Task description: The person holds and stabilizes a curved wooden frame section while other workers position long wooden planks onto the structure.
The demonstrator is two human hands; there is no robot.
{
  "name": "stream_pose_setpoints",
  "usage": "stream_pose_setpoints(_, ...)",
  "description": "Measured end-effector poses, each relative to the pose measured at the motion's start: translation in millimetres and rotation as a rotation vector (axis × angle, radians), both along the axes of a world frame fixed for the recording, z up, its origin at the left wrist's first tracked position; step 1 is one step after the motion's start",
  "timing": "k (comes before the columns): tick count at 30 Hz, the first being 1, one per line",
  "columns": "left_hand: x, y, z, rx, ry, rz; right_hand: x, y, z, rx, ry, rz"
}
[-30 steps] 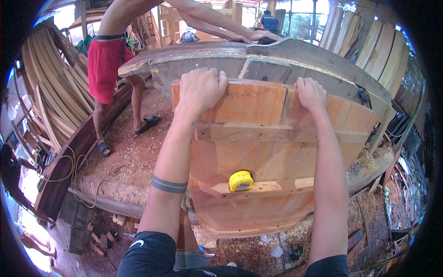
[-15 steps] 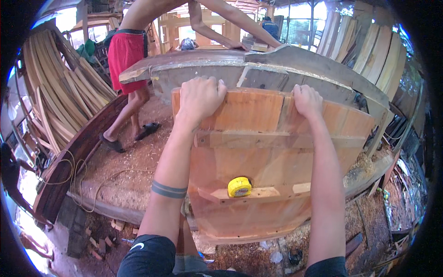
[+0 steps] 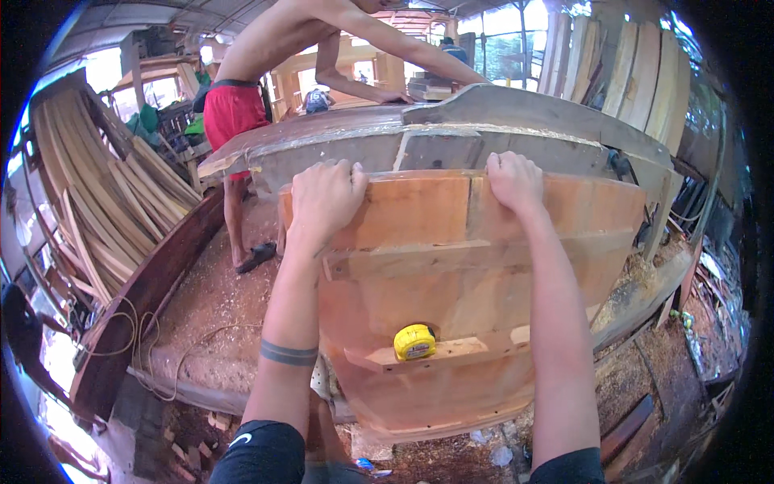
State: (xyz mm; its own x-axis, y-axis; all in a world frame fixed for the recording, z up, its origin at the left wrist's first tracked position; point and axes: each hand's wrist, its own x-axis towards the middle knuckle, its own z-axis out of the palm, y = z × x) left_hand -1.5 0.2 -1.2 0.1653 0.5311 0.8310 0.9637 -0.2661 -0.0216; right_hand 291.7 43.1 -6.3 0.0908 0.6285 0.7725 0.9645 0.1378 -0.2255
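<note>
My fingertips drop behind the top edge of the wooden panel [image 3: 435,294], so I can't see how they press on its far face. My left forearm [image 3: 286,335] hides part of the panel's left edge, and my right forearm [image 3: 560,323] covers a strip of its right half. Both sleeves run off the bottom of the frame. At the top, a co-worker in red shorts [image 3: 234,113] has most of the head cut off, and one of their hands is lost behind the raised grey board [image 3: 548,113]. What bears the panel's lower edge, I can't make out.

My left hand [image 3: 326,194], left of centre, and my right hand [image 3: 516,184], right of centre, are both gripping that top edge, knuckles up, arms stretched well forward. The panel fills the middle of the frame, its face toward me. A yellow tape measure [image 3: 415,343] sits on its lower batten [image 3: 468,348], below centre. Stacked planks [image 3: 89,177] lean at the upper left.
</note>
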Motion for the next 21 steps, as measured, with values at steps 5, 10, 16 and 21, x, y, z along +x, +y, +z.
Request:
stream_pose_setpoints(5, -0.5, 0.7, -1.5, 0.017, 0.005, -0.04, -0.8, 1.3, -3.0, 0.07, 0.002, -0.011)
stream_pose_setpoints(10, -0.5, 1.3, -1.0, -0.009, -0.015, -0.045, -2.1, 0.5, -4.6, 0.121, -0.003, -0.007)
stream_pose_setpoints(16, 1.2, -1.7, -1.4, 0.064, 0.01, -0.035, -2.9, -1.6, -1.4, 0.087, 0.003, -0.003)
stream_pose_setpoints(21, 1.3, -0.6, -1.2, 0.02, -0.008, -0.038, -1.6, 0.0, -1.9, 0.06, 0.001, 0.006)
